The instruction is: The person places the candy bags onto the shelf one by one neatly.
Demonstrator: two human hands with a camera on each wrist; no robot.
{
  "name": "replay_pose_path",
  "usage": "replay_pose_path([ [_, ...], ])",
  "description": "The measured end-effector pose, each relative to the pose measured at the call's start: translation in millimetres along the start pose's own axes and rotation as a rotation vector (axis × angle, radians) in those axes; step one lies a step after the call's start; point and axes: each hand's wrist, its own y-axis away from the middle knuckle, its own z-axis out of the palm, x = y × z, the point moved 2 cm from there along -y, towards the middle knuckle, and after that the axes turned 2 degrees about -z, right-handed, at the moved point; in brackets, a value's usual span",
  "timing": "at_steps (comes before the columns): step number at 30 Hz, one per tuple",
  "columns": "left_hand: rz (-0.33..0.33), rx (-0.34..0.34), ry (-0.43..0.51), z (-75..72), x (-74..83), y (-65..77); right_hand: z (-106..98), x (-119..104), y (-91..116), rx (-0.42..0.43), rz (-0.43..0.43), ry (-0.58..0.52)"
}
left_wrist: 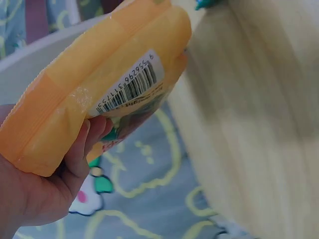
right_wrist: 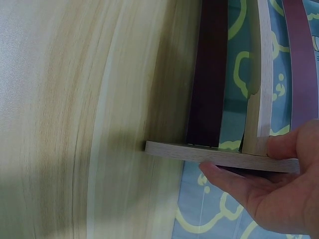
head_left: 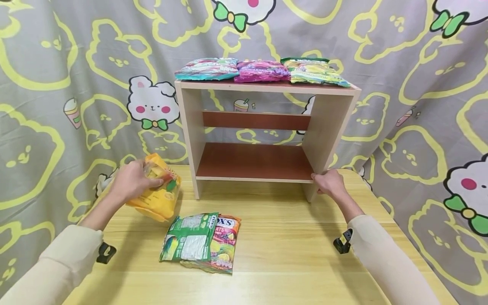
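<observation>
**Yellow bag held left of the shelf, right hand gripping the far upright**

The left hand (head_left: 134,180) pinches a yellow bag (head_left: 162,199), its thumb laid across the front. The right hand (head_left: 330,183) grips the right upright (head_left: 328,127) of a small shelf unit, where the lower board (head_left: 255,161) meets it.

The relation that counts is sideways: the bag sits left of the unit, apart from its left upright (head_left: 189,140), with the open lower bay to the right of it. The left hand is much the nearer; the right is across the unit's full width. The bag is tilted, and in the left wrist view its long axis slants from lower left to upper right. Whether a corner touches the table (head_left: 282,241) I cannot tell.

Nearer the person, a green pack (head_left: 190,237) overlaps a Fox's pack (head_left: 225,243). Teal (head_left: 207,69), magenta (head_left: 262,71) and yellow-green (head_left: 316,72) packs line the top board.

Only the left wrist view shows the bag's barcode (left_wrist: 132,84); only the right wrist view shows thumb inside and fingertip outside the upright.
</observation>
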Motion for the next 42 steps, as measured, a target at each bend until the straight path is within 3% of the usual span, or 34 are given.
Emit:
replay_pose_path([
  [8, 0.017, -0.1, -0.008, -21.5, 39.2, 6.5, 1, 0, -1, 0.001, 0.003, 0.0],
  [15, 0.075, -0.188, -0.026, -22.3, 67.5, 14.0, -1, 0, 0, 0.006, 0.001, -0.006],
  [20, 0.133, -0.204, -0.038, -18.8, 88.6, 20.0, -2, 1, 0, 0.01, 0.008, -0.013],
  [27, 0.179, -0.19, -0.029, -12.4, 116.4, 24.0, 1, 2, -2, 0.014, -0.008, 0.009],
  [33, 0.195, -0.162, -0.005, -8.2, 134.3, 17.6, 2, 1, -2, 0.002, -0.014, 0.015],
  [42, 0.184, -0.009, 0.071, -4.0, 157.7, -4.2, 0, 2, -2, 0.013, -0.021, 0.016],
])
